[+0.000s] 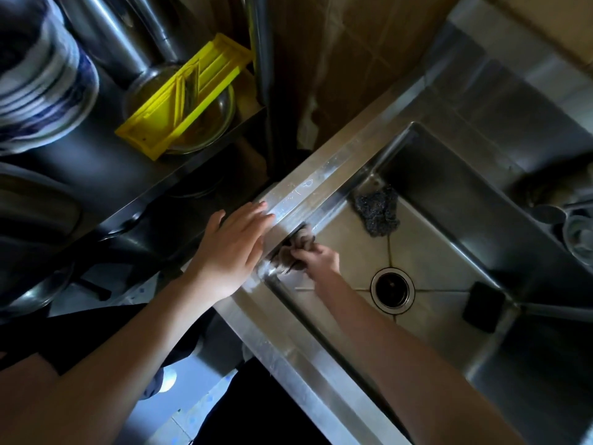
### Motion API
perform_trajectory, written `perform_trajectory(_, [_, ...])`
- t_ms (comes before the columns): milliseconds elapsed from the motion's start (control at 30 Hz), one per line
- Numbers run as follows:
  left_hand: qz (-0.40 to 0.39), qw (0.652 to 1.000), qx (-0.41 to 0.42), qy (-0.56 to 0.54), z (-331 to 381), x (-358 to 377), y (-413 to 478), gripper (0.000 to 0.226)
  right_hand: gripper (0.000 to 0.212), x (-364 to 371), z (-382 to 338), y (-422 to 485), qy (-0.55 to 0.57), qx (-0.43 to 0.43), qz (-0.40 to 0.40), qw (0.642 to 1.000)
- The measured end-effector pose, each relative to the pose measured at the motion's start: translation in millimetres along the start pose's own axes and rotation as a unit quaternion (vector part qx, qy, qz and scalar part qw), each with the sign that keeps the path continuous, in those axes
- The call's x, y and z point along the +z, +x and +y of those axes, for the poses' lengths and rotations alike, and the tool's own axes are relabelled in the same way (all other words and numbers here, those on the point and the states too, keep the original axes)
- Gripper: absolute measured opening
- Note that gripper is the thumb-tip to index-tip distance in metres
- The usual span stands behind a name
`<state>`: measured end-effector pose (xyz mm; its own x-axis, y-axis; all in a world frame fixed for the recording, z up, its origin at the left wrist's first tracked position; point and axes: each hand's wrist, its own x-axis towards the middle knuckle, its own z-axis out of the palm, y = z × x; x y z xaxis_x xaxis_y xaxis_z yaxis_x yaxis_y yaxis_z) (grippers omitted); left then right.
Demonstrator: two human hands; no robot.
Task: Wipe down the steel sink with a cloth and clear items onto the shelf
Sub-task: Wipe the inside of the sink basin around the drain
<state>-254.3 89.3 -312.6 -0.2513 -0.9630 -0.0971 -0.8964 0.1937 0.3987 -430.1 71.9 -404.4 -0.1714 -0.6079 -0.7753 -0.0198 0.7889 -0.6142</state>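
Observation:
The steel sink [333,175] runs diagonally across the view, with a round drain [392,290] in its floor. My right hand [321,258] is down inside the basin, closed on a crumpled brownish cloth [293,248] pressed into the near-left inner corner. My left hand [232,248] lies flat with fingers spread on the sink's left rim, holding nothing. A dark steel-wool scrubber [378,210] lies in the basin's far-left corner. A black rectangular sponge-like block [483,306] leans against the basin's right side.
To the left stands a dark shelf [134,184] carrying a yellow plastic slicer [186,97] across a steel bowl [221,120], and a blue-and-white ceramic stack [41,78]. Steel dishes [574,229] sit at the far right. Tiled wall behind the sink.

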Motion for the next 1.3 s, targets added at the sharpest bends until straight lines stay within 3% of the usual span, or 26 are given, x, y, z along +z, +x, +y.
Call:
perform_trajectory(200, [0.036, 0.998, 0.023, 0.049, -3, 0, -8, 0.042, 0.024, -54, -84, 57, 0.030, -0.075, 0.126, 0.989])
perform_trajectory(333, [0.041, 0.998, 0.007, 0.040, -4, -1, -10, 0.041, 0.032, -61, -101, 62, 0.048, -0.123, 0.169, 0.977])
perform_trajectory(467, [0.052, 0.996, 0.026, 0.064, -5, 0, -15, 0.038, 0.033, -33, -61, 38, 0.056, -0.122, 0.145, 0.980])
perform_trajectory(700, [0.037, 0.999, -0.005, 0.018, -4, -5, -24, 0.039, 0.039, 18, 13, -17, 0.034, 0.013, 0.010, 0.999])
perform_trajectory(933, [0.005, 1.000, -0.016, 0.007, -1, -5, -30, 0.038, 0.040, -6, -24, -13, 0.091, 0.008, 0.032, 0.995])
perform_trajectory(1100, [0.020, 0.999, -0.006, 0.030, 2, -4, -31, 0.036, 0.018, -48, -79, 8, 0.148, -0.069, 0.076, 0.984])
perform_trajectory(1200, [0.017, 0.999, -0.004, 0.031, 4, -4, -30, 0.036, 0.016, -53, -84, 9, 0.174, -0.092, 0.081, 0.977])
perform_trajectory(1300, [-0.011, 1.000, -0.022, 0.015, 6, -4, -28, 0.037, 0.030, -38, -57, 0, 0.160, -0.058, 0.064, 0.983])
